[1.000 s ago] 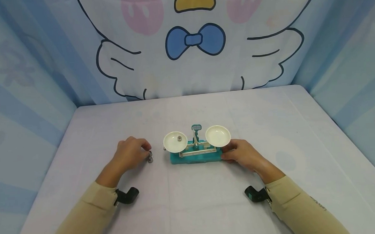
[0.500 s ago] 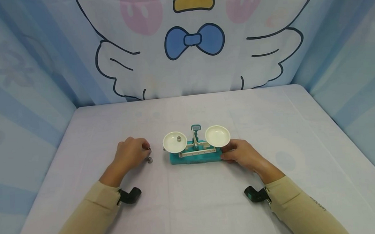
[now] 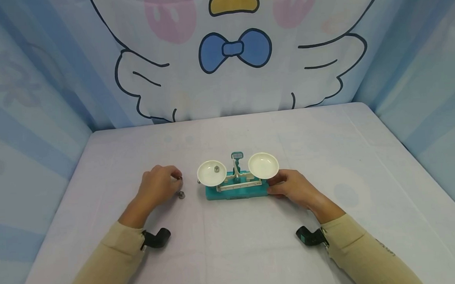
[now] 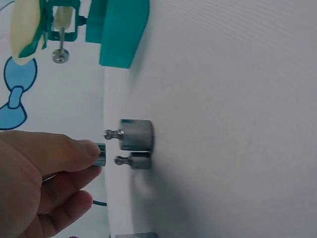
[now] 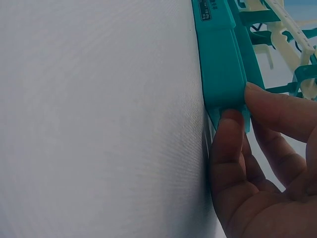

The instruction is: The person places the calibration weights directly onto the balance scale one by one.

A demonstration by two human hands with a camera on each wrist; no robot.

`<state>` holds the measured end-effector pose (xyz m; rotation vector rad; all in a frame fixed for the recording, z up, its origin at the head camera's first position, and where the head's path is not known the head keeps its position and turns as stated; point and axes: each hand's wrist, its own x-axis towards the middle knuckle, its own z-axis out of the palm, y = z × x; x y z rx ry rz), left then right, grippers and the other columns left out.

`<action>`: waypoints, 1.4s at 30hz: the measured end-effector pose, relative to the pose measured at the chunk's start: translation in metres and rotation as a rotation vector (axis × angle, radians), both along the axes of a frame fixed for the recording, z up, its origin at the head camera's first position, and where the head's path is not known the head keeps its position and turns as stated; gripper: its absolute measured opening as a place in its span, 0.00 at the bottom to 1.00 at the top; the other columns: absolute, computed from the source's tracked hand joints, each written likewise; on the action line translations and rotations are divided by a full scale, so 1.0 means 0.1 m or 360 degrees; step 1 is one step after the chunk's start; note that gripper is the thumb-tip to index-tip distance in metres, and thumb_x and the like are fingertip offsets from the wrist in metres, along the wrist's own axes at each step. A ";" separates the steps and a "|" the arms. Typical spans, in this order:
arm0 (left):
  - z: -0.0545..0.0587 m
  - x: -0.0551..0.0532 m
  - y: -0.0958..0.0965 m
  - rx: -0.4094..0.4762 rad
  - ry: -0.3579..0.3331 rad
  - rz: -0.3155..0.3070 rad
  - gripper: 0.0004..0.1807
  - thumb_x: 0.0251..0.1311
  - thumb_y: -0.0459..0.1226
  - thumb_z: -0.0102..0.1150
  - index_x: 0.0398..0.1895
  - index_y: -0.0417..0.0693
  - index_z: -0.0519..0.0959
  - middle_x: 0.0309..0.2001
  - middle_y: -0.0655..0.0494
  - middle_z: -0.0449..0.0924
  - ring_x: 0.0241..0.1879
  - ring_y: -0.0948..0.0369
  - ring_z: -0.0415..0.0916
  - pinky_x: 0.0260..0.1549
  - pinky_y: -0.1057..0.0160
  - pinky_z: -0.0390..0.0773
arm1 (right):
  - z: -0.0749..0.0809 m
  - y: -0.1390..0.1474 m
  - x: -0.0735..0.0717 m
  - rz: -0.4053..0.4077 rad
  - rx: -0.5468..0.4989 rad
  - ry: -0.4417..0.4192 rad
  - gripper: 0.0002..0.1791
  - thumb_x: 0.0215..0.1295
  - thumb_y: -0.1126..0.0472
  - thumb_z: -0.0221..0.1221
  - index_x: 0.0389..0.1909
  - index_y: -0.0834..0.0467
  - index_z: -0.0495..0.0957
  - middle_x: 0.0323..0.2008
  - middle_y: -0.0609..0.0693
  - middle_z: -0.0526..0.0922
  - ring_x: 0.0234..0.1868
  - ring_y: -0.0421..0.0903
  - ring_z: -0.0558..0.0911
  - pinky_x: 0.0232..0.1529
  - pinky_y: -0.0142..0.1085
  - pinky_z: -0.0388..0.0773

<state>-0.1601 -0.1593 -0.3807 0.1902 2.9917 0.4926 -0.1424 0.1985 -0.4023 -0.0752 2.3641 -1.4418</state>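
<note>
My left hand (image 3: 158, 185) pinches a small cylindrical metal weight (image 4: 101, 154) between thumb and fingers, held just above the table. Beside it, a larger knobbed metal weight (image 4: 136, 135) and a smaller one (image 4: 140, 160) stand on the white tabletop. A teal balance scale (image 3: 235, 192) is at mid-table. Its left pan (image 3: 208, 176) carries a small metal weight (image 3: 217, 169); the right pan (image 3: 263, 166) shows nothing in it. With thumb and fingers, my right hand (image 3: 292, 188) grips the right end of the scale's base (image 5: 223, 69).
Another metal piece (image 4: 136, 235) is cut off at the lower edge of the left wrist view. A white cloth-like surface covers the table (image 3: 232, 243). Behind it hangs a printed curtain (image 3: 236, 86), with blue curtains at both sides.
The left hand has lifted the pinched weight slightly away from the weights beside it. The right hand keeps its hold on the scale's base.
</note>
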 end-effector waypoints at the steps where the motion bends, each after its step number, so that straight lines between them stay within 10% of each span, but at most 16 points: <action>1: 0.03 0.01 0.00 0.0023 0.0007 -0.0011 0.11 0.64 0.36 0.64 0.47 0.42 0.84 0.45 0.49 0.85 0.51 0.46 0.75 0.53 0.42 0.69 | 0.00 0.00 0.00 -0.0001 -0.0001 -0.0001 0.20 0.61 0.68 0.66 0.53 0.71 0.77 0.51 0.62 0.81 0.46 0.49 0.82 0.46 0.40 0.81; 17: 0.50 0.04 0.22 0.0302 0.0098 -0.0262 0.11 0.65 0.36 0.65 0.48 0.43 0.84 0.46 0.50 0.84 0.54 0.48 0.74 0.53 0.47 0.75 | 0.00 -0.01 0.00 0.0004 -0.0029 -0.0023 0.20 0.62 0.69 0.64 0.53 0.73 0.76 0.51 0.63 0.80 0.45 0.49 0.82 0.46 0.39 0.81; 42: 0.41 -0.04 0.55 0.0224 0.0160 -0.0392 0.10 0.64 0.37 0.65 0.46 0.47 0.86 0.47 0.52 0.84 0.56 0.50 0.73 0.58 0.40 0.65 | 0.01 -0.01 0.00 -0.0001 -0.0014 -0.0013 0.20 0.61 0.68 0.65 0.53 0.72 0.76 0.51 0.62 0.81 0.47 0.50 0.82 0.46 0.39 0.81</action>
